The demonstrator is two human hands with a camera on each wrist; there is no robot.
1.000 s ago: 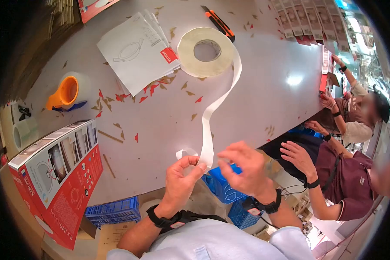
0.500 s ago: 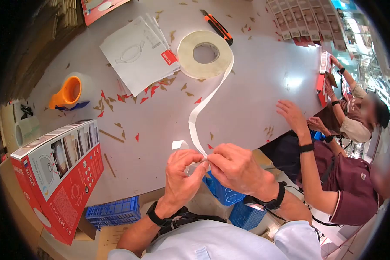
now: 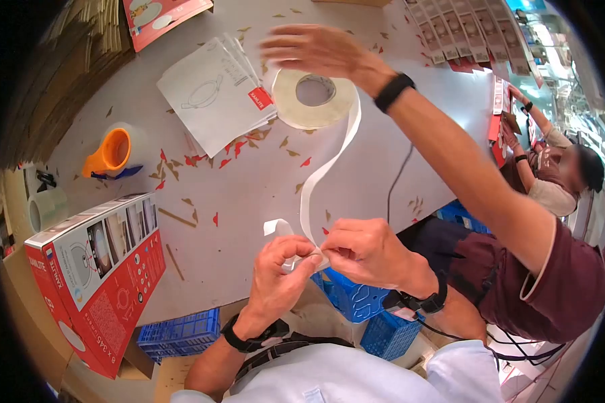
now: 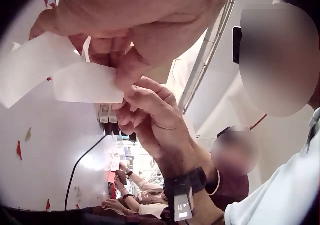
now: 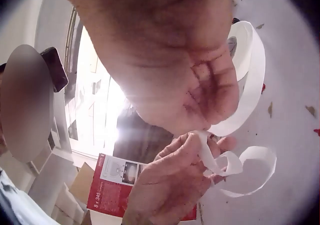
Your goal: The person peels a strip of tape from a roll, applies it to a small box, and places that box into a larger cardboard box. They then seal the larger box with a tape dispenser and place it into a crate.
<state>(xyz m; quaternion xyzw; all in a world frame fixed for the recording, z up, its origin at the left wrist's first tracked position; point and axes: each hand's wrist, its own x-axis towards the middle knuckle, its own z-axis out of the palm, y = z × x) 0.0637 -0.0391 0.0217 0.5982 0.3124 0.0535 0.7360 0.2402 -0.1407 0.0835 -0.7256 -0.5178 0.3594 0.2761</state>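
Note:
A roll of white tape (image 3: 289,106) lies flat on the table, and a long strip (image 3: 307,201) runs from it toward me. My left hand (image 3: 275,275) pinches the strip between thumb and forefinger. Right beside it, my right hand (image 3: 373,252) pinches the same strip, the fingertips of both hands meeting. Past the left fingers the tape's loose end (image 5: 260,160) curls in a loop, seen in the right wrist view. In the left wrist view a flat length of tape (image 4: 87,82) shows by the fingertips.
Another person's arm (image 3: 450,148) reaches across, its hand (image 3: 316,50) over the roll's far side. Leaflets (image 3: 208,101), an orange tape dispenser (image 3: 107,154) and a red-and-white box (image 3: 107,295) stand left. Paper scraps (image 3: 235,148) litter the table; blue crates (image 3: 178,332) sit below its edge.
My right hand has come in to the left hand and pinched the strip. The other person's arm has swung across the table toward the roll, covering the orange-and-black cutter knife.

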